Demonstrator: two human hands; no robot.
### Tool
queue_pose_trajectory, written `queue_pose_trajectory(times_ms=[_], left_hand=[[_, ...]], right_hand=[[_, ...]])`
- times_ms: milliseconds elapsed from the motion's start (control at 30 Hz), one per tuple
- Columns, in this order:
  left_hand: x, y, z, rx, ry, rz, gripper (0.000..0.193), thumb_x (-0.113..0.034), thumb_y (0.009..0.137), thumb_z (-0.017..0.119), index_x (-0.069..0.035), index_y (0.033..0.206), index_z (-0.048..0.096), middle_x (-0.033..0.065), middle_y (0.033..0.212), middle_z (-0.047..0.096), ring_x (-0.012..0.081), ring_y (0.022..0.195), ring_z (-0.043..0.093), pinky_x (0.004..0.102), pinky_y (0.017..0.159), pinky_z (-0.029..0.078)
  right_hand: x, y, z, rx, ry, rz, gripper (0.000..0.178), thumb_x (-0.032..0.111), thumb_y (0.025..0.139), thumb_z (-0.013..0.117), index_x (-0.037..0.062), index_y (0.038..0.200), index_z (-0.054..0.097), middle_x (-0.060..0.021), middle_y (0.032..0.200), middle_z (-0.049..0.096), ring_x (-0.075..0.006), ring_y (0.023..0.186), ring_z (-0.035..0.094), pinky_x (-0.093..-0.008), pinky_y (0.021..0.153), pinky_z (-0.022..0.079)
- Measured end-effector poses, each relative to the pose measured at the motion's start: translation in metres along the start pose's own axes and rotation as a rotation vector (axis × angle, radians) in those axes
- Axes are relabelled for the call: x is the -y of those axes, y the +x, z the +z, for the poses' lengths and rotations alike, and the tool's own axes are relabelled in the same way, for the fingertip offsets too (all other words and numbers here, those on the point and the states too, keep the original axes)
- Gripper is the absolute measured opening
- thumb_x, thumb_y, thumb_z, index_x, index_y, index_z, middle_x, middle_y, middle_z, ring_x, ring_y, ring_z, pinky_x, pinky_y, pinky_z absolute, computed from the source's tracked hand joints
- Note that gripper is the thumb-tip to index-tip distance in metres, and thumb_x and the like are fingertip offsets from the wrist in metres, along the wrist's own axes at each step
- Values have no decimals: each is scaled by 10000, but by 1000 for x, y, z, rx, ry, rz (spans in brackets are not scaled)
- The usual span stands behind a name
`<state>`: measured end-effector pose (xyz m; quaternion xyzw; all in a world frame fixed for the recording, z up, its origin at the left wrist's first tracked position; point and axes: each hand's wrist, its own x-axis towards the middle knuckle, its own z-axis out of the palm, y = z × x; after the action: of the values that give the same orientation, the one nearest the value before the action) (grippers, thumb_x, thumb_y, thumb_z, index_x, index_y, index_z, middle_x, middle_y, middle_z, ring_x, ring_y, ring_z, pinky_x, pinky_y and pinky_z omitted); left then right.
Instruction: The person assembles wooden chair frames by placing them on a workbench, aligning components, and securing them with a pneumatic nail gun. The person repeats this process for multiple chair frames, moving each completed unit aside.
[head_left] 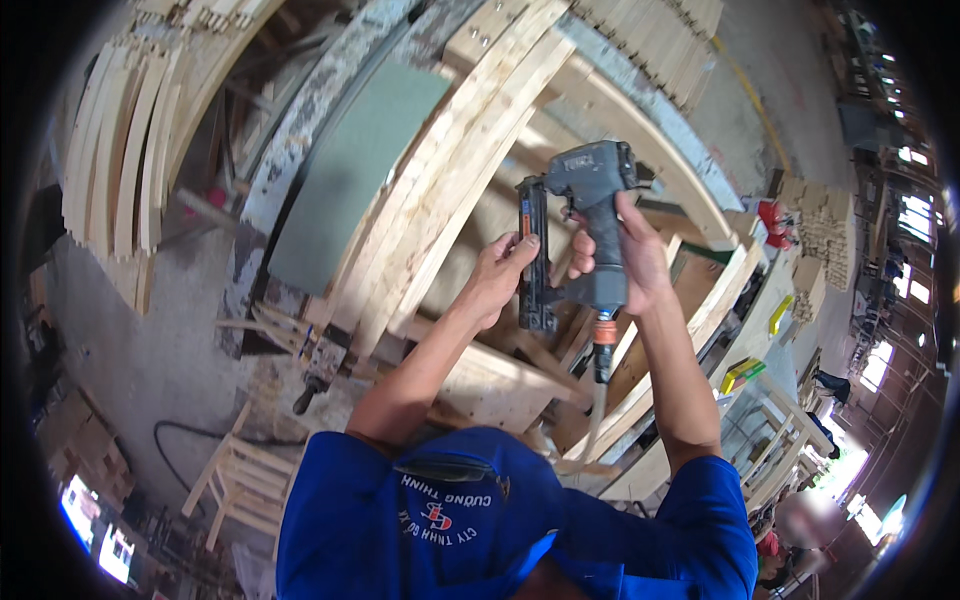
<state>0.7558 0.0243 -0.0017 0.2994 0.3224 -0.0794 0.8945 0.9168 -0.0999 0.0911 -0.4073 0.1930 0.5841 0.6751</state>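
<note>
A dark grey pneumatic nail gun (597, 225) is held up above a wooden frame. My right hand (643, 258) wraps round its handle, with the fingers curled near the trigger. My left hand (497, 277) is closed on the long black magazine (537, 290), its thumb pressed against the side. An orange and black coupling (604, 335) at the handle's bottom joins a pale air hose (594, 430) that runs down towards my body. Beneath the tool, pale wooden beams (440, 200) form the frame. Where the nose of the tool points is hard to make out.
A grey-green board (360, 165) lies left of the beams on a worn bench. Curved wooden slats (130, 150) are stacked at far left. A wooden chair frame (250, 480) stands lower left. Yellow-green blocks (742, 375) sit right. Another person (805, 525) is at lower right.
</note>
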Motion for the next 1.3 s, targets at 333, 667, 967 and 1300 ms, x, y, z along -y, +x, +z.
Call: queue_pose_trajectory(times_ms=[333,667,967,1300], left_hand=[[23,-128,-26,-115,-446,-230,492,-306,1071,527,-59,1488,442,125,1251,688,223,1094,727,422,909,634],[18,-136,-24,-153,-572,-178,511,-288,1066,532,-56,1501,402,138,1369,588,210,1221,634,396,989,589],[11,-140,-10,-164,-559,-128,510,-316,1084,467,-44,1503,364,188,1321,620,283,1190,682,470,996,603],[11,-185,-20,-193,-90,-346,373,-354,1100,476,-36,1261,587,129,1046,696,245,907,711,436,794,616]], right_hand=[[-129,4,-37,61,744,410,683,422,1118,384,-221,1339,440,-107,761,612,-290,714,670,-499,799,613],[-133,26,-25,59,720,570,669,441,1130,315,-192,1266,483,-126,745,638,-285,713,702,-478,787,636],[-134,25,-28,113,659,544,674,456,1125,310,-172,1236,528,-165,705,654,-370,699,695,-482,745,616],[-150,-27,-15,116,672,300,700,479,1119,368,-190,1308,447,-119,741,583,-302,688,634,-500,723,600]])
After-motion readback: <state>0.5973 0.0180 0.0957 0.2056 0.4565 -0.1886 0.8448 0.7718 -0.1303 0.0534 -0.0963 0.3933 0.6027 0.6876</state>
